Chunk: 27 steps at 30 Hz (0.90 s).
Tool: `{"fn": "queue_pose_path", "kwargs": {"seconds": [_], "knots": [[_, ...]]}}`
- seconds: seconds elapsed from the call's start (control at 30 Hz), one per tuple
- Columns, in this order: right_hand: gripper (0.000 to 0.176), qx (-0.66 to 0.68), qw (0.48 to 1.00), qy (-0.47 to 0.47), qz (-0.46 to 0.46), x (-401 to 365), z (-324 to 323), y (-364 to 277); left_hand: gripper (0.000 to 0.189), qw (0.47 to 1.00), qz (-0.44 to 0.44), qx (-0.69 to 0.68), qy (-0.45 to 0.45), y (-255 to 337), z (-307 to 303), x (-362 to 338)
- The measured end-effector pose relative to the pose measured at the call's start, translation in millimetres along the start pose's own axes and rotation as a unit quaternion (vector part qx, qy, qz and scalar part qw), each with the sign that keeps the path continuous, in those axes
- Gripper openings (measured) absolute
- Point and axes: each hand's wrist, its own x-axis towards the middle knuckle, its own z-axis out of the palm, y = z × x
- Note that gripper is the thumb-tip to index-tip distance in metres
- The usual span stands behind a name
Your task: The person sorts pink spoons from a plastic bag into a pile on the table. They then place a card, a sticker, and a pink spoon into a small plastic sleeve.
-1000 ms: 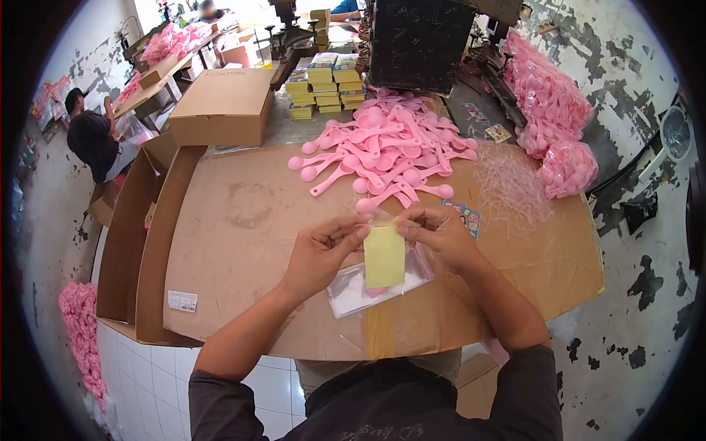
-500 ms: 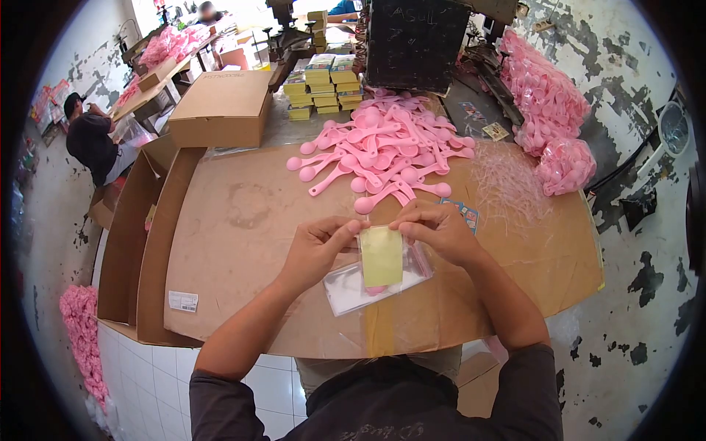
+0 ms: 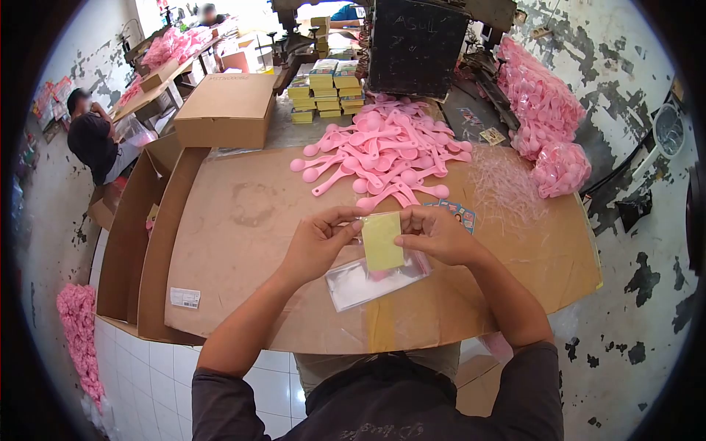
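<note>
A small clear plastic bag with a pale yellow card (image 3: 383, 244) in it stands upright between my hands. My left hand (image 3: 321, 242) pinches the bag at its upper left edge with thumb and forefinger. On the other side, my right hand (image 3: 440, 237) is closed on the right edge, its thumb pressed against the card's face. Something pink shows faintly below the card. Under my hands lies a stack of clear plastic bags (image 3: 355, 288). A heap of pink measuring spoons (image 3: 390, 151) lies just beyond, and blue printed cards (image 3: 465, 217) are partly hidden behind my right hand.
Stacked yellow-edged cards (image 3: 323, 84) stand at the back beside a black box-shaped object (image 3: 415, 48). A closed carton (image 3: 224, 110) sits back left, above an open carton (image 3: 154, 250). Bagged pink spoons (image 3: 544, 103) are piled right, near plastic strands (image 3: 507, 184). Another person (image 3: 95, 140) sits far left.
The bagged card has risen slightly toward the spoon heap. My right hand has shifted from the card's top corner down its right edge, with the thumb now lower.
</note>
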Motion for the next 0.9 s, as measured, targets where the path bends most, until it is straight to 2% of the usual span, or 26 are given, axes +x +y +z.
{"fn": "queue_pose_path", "kwargs": {"seconds": [0.13,0.17,0.23,0.27,0.33,0.37,0.4,0.43,0.47,0.5,0.57,0.67,0.7,0.73,0.8,0.9], "knots": [[0.027,0.034,0.999,-0.017,-0.022,2,-3,-4,0.035,0.997,0.031,-0.066,0.025,21,25,-8],[0.027,0.050,0.998,-0.022,-0.032,3,-4,-5,0.036,0.999,-0.008,-0.030,-0.011,22,22,-8],[0.026,0.017,0.999,0.027,-0.025,-2,-13,-10,0.036,0.992,-0.084,0.042,-0.084,25,4,-12],[0.027,0.001,0.998,0.051,-0.021,-5,-20,-12,0.037,0.994,-0.074,0.045,-0.065,28,-2,-16],[0.031,-0.195,0.971,0.139,0.007,-17,-45,-14,0.039,0.997,-0.056,0.050,-0.024,36,-19,-32],[0.033,-0.291,0.940,0.180,0.021,-26,-58,-13,0.040,0.998,-0.037,0.046,0.036,37,-34,-43],[0.035,-0.360,0.912,0.195,-0.005,-36,-74,-1,0.040,0.994,-0.018,0.042,0.096,37,-51,-57],[0.037,-0.426,0.880,0.210,-0.030,-45,-90,19,0.038,0.981,0.050,0.035,0.182,34,-66,-68],[0.039,-0.488,0.842,0.224,-0.055,-50,-98,31,0.048,0.955,0.114,-0.054,0.270,33,-80,-75],[0.038,-0.492,0.841,0.218,-0.049,-53,-97,33,0.056,0.911,0.179,-0.134,0.346,37,-84,-76],[0.038,-0.501,0.841,0.202,-0.038,-59,-94,31,0.059,0.878,0.231,-0.240,0.343,44,-84,-74],[0.036,-0.512,0.842,0.171,0.006,-60,-90,28,0.051,0.960,0.103,-0.105,0.239,19,-79,-66],[0.035,-0.511,0.840,0.182,0.005,-58,-88,27,0.049,0.980,0.037,0.045,0.190,19,-66,-60],[0.034,-0.511,0.838,0.194,0.005,-58,-86,27,0.047,0.971,-0.031,0.194,0.135,18,-46,-50],[0.034,-0.495,0.841,0.219,0.001,-56,-86,29,0.039,0.936,0.036,0.349,0.012,19,-5,-33],[0.031,-0.444,0.860,0.252,-0.009,-51,-89,42,0.031,0.881,0.097,0.463,-0.032,-10,27,-12]]}}
